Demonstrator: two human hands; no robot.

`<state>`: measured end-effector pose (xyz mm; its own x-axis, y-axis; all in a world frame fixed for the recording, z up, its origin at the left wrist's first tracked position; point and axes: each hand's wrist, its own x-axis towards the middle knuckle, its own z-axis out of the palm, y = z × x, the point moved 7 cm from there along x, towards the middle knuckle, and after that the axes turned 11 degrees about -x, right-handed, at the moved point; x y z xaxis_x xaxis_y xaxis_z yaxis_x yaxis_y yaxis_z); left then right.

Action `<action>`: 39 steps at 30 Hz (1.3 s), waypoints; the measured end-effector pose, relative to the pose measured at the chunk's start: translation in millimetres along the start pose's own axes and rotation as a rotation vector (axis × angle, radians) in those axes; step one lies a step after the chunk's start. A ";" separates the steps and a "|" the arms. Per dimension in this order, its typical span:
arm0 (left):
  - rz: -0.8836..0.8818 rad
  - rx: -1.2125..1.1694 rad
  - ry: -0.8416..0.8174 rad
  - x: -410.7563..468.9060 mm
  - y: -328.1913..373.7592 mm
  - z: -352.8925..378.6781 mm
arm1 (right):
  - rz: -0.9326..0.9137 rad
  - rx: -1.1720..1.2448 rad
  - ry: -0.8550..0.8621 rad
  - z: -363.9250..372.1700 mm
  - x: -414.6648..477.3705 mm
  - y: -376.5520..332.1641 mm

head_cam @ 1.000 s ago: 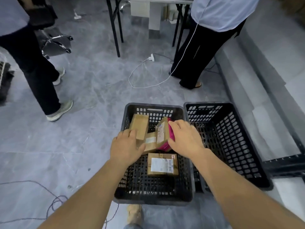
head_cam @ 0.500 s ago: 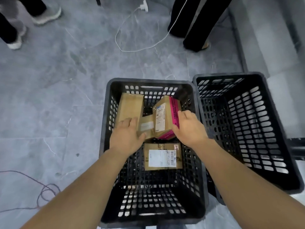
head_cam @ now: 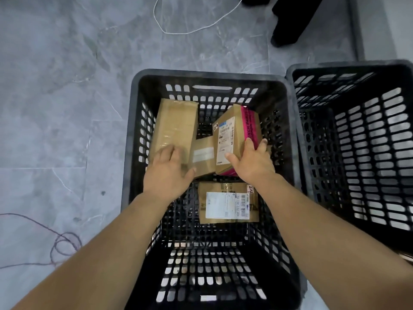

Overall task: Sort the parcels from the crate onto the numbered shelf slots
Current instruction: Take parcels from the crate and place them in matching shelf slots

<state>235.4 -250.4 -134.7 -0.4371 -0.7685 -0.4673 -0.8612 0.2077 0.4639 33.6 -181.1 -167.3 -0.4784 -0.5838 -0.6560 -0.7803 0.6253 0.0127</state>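
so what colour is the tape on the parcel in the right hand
The parcel has bright pink tape with dark lettering; head view shows it.

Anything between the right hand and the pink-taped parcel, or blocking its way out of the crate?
Nothing visible. The right hand grips the pink-taped brown cardboard parcel, which leans on a smaller cardboard parcel; the black slotted plastic crate is open above it. The shelf slots are out of view.

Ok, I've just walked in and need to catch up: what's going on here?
A person is reaching into the black crate with both hands. The right hand grips the tilted pink-taped parcel; the left hand lies on the long plain parcel. A labelled parcel and a smaller parcel lie nearby in the crate.
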 end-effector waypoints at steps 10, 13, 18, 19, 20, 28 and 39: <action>-0.009 -0.040 0.019 -14.2 9.6 -15.1 | 0.060 0.287 0.051 -15.5 -11.5 3.1; -0.034 -0.061 0.004 -25.1 17.6 -30.6 | 0.040 0.381 0.044 -32.2 -33.3 7.6; -0.077 -0.209 0.014 -51.7 44.6 -68.2 | -0.097 0.673 0.037 -80.2 -79.9 7.6; -0.071 -0.239 0.025 -58.5 53.1 -78.1 | -0.128 0.737 0.034 -92.6 -92.0 8.1; -0.055 -0.267 0.034 -64.4 61.3 -87.4 | -0.160 0.791 0.038 -105.0 -103.6 8.8; 0.037 -0.632 -0.008 -103.9 112.9 -149.0 | -0.252 1.124 0.055 -173.9 -175.9 26.5; 0.204 -1.070 -0.356 -136.8 191.1 -183.9 | -0.406 1.417 0.123 -218.6 -267.2 72.5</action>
<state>178.3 -216.8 156.3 -0.7388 -0.5293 -0.4172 -0.1780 -0.4439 0.8782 16.8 -93.0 173.9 -0.4152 -0.8326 -0.3666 0.1338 0.3427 -0.9299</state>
